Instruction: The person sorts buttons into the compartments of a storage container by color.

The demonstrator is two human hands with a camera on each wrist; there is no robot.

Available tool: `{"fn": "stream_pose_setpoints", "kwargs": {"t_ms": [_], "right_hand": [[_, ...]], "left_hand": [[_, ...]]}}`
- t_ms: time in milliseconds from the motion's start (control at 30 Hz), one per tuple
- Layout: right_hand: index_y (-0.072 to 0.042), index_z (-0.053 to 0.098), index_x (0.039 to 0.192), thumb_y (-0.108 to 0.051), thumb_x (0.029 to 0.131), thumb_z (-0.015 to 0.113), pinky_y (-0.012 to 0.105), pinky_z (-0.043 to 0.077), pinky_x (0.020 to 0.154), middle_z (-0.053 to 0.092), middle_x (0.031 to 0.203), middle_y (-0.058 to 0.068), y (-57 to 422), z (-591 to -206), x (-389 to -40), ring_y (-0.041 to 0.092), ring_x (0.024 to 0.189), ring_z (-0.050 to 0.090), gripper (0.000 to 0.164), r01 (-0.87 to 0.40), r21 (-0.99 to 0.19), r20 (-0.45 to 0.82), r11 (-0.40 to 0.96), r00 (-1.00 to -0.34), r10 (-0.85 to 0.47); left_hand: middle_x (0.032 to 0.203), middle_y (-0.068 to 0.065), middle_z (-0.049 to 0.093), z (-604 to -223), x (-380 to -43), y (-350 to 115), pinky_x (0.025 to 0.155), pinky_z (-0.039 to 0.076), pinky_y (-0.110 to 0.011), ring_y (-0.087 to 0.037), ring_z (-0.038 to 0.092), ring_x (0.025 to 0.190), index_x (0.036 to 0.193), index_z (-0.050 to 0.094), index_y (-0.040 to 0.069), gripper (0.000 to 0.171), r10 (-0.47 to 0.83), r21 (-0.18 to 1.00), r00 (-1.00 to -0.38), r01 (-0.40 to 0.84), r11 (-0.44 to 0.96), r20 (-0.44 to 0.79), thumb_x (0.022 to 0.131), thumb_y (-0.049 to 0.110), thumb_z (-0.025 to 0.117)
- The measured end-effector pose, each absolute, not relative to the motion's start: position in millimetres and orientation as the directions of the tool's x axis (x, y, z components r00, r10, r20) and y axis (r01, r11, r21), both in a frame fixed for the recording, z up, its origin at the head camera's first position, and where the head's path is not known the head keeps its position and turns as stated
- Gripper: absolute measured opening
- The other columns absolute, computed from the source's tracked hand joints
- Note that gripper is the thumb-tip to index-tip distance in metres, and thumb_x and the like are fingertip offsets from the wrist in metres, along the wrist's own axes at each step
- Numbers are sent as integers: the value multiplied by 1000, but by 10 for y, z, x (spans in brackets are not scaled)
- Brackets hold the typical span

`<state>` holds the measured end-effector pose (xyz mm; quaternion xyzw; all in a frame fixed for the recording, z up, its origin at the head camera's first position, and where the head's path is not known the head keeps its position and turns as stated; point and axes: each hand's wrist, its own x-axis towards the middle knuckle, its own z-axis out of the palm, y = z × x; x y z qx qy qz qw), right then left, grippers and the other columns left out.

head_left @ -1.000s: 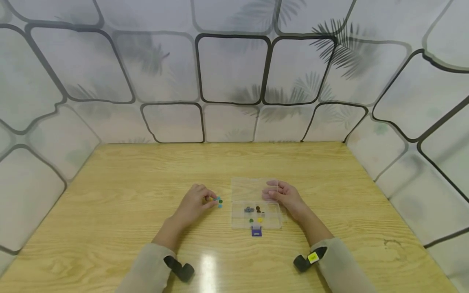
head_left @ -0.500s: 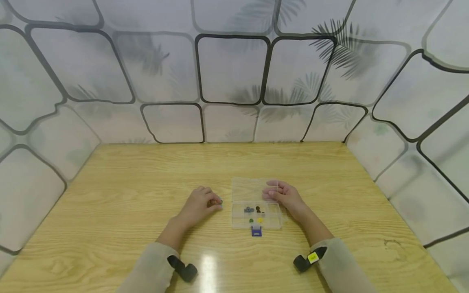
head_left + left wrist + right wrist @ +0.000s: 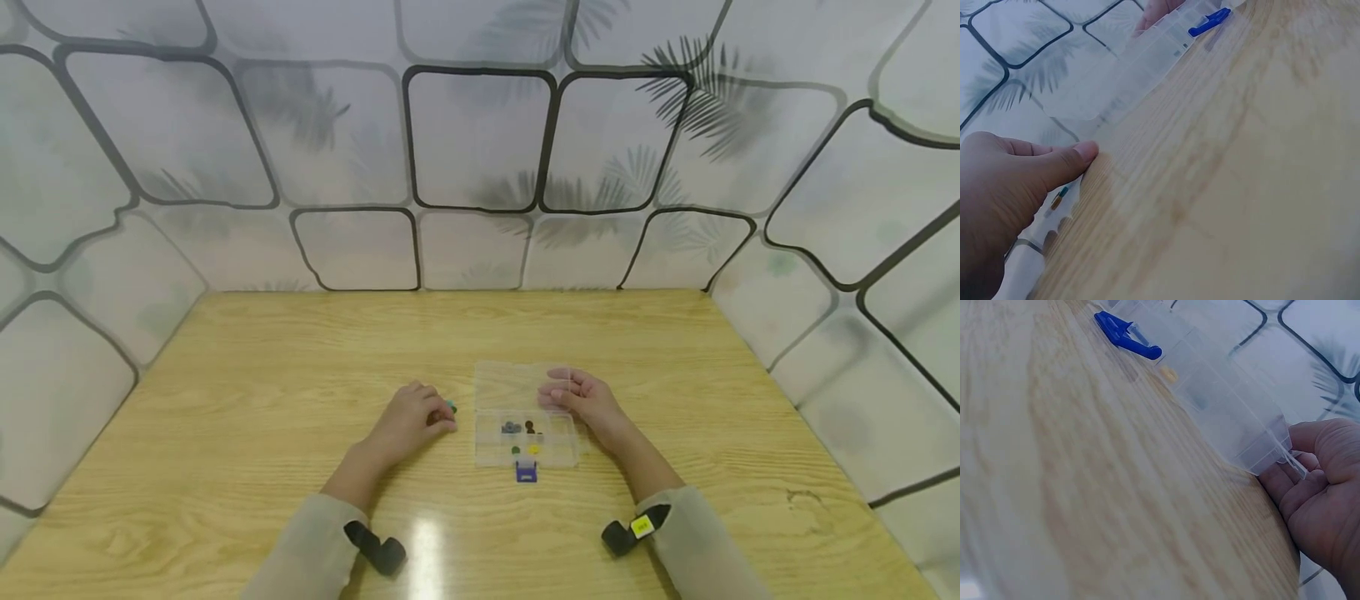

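Observation:
My right hand (image 3: 592,407) grips the right end of a clear plastic compartment box (image 3: 487,452), whose lid stands raised at the back. In the right wrist view its thumb and fingers curl around the box's edge. A blue latch (image 3: 1124,337) is at the front. To the left of the box, my left hand (image 3: 408,421) bends low over the table, thumb and forefinger brought together. Just past its fingertips a small blue-green piece (image 3: 452,406) shows. What lies between those fingertips is hidden, so I cannot tell what they hold. Teal and orange pieces (image 3: 1059,198) appear below the hand.
Inside the box lie small grey pieces (image 3: 511,427), dark brown pieces (image 3: 529,427), a green piece (image 3: 515,450) and a yellow piece (image 3: 533,449), in separate compartments. The wooden table (image 3: 300,350) meets patterned wall fabric (image 3: 480,142) at its back and sides.
My left hand has moved slightly right, over the small coloured pieces, covering most of them, and its thumb and fingertips have drawn together. My right hand and the box have stayed put.

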<state>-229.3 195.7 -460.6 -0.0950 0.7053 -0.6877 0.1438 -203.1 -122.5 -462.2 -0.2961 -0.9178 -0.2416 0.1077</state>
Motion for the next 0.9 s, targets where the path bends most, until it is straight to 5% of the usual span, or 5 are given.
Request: {"fn": "stream_pose_setpoints", "kwargs": {"t_ms": [533,900], "right_hand": [[7,40,134,-9,94,57,22,51,83,69,104,1,1995,-4614,-2274,10,92,68,46,48,-997,-64,54,-940,-337],[7,39,135,-10,94,58,22,51,83,68,107,6,2032,-4626,-2263,10,92,68,48,48,-997,-66,60,-934,-352]], "left_hand": [[84,8,58,-4669,-1917,-1148,79,43,-32,-11,49,83,87,66,16,14,493,325,-771,624,711,403,84,29,70],[78,5,57,-4549,-1825,-931,73,41,-26,-9,49,74,84,65,13,16,513,251,-601,764,595,613,76,23,76]]}}
